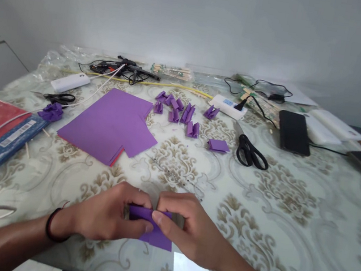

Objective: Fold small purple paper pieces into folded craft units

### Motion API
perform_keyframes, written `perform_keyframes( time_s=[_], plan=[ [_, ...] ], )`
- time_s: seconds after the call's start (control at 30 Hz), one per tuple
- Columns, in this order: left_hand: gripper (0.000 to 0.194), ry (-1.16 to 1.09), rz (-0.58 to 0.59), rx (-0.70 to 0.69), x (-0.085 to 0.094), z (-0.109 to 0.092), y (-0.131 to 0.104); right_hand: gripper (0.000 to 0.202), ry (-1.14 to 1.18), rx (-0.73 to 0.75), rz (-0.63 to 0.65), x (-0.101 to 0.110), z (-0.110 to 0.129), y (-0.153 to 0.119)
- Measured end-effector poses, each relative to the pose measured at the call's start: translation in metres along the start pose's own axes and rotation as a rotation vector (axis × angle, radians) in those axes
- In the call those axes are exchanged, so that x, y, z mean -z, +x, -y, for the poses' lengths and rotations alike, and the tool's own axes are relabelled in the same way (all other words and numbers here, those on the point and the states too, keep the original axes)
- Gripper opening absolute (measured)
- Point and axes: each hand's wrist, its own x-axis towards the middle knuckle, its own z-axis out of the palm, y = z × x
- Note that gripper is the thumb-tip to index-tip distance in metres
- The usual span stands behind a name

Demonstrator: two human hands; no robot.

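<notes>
Near the table's front edge, a small piece of purple paper point(161, 238) is partly folded between my two hands. My left hand point(111, 211) pinches it from the left, thumb on the near face and fingers behind the upper fold. From the right, my right hand point(190, 227) grips the same fold, its thumb pressed near the top edge. The fingers hide part of the paper. Farther back lie several folded purple paper pieces point(188, 113), and a flat folded piece point(218, 145) sits apart to their right. Larger purple sheets point(108, 120) are stacked at left.
Black-handled scissors point(251, 153) lie on the right, another pair point(59, 98) on the left. A phone point(294, 132), a white power strip point(228, 107) and tangled black cables point(125, 70) are farther back. A red and blue packet point(3, 140) and crumpled purple paper point(51, 111) lie at left.
</notes>
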Motion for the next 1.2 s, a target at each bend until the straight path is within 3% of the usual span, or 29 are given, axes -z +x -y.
perform_keyframes(
  time_s=[0.2,0.47,0.6,0.93,1.2],
  plan=[
    [0.023,-0.096,-0.140,0.001,0.0005,0.0004,0.0002,0.041,-0.010,-0.019,-0.092,-0.0005,-0.0005,-0.0001],
    [0.018,0.050,-0.134,0.008,-0.0016,0.0031,-0.0009,0.018,0.037,-0.042,-0.120,-0.0011,0.0014,0.0006],
    [0.012,0.106,-0.145,-0.056,-0.0037,0.0047,-0.0002,0.019,0.040,-0.046,-0.102,-0.0021,0.0001,0.0001],
    [0.010,0.134,-0.146,-0.051,-0.0033,0.0064,0.0024,0.013,0.038,-0.124,-0.092,-0.0044,-0.0009,0.0008],
    [0.016,0.171,-0.254,-0.051,-0.0050,0.0030,0.0016,0.017,0.055,-0.198,-0.134,-0.0032,-0.0013,0.0006]
  ],
)
